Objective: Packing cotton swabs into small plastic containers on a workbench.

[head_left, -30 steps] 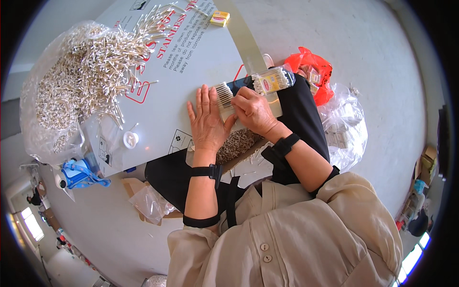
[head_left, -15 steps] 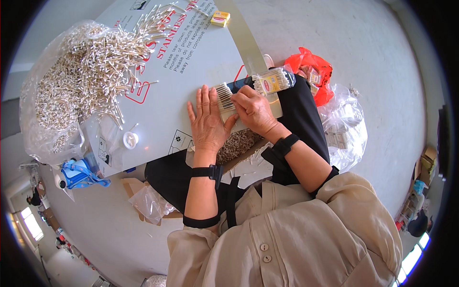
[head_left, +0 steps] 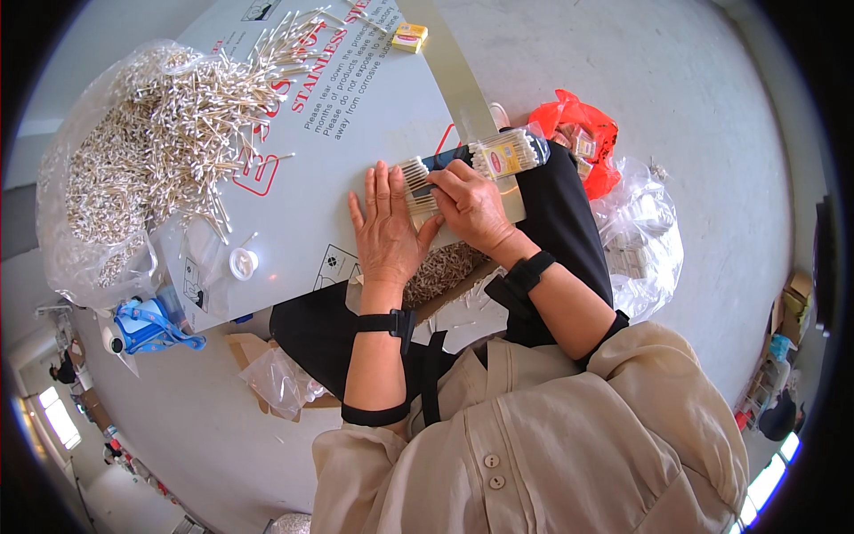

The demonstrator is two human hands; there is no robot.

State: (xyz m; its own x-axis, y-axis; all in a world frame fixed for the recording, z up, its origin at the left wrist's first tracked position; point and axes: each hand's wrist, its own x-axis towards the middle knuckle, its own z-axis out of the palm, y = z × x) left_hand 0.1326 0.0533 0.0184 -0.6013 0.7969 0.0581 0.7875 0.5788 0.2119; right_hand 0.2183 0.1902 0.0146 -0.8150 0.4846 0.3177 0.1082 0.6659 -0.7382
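Note:
My left hand (head_left: 388, 227) lies flat at the near edge of the grey table, its fingers stretched out. Just right of its fingertips is a row of cotton swabs (head_left: 414, 174) laid side by side. My right hand (head_left: 473, 203) is closed, thumb and fingers curled together at the right side of that row. What its fingertips pinch is hidden. Beyond its knuckles lies a dark strip (head_left: 438, 161). Next to that, a clear plastic pack of cotton swabs with a yellow label (head_left: 505, 156) reaches over the table's right edge.
A big clear bag (head_left: 67, 182) spills a heap of cotton swabs (head_left: 169, 142) on the left. Also on the table are a small yellow box (head_left: 410, 37) and a white round cup (head_left: 243, 262). Below the edge is a box of swabs (head_left: 445, 271). A red bag (head_left: 605, 133) lies right.
My right hand has shifted very slightly left along the row of cotton swabs. My left hand stays almost in place.

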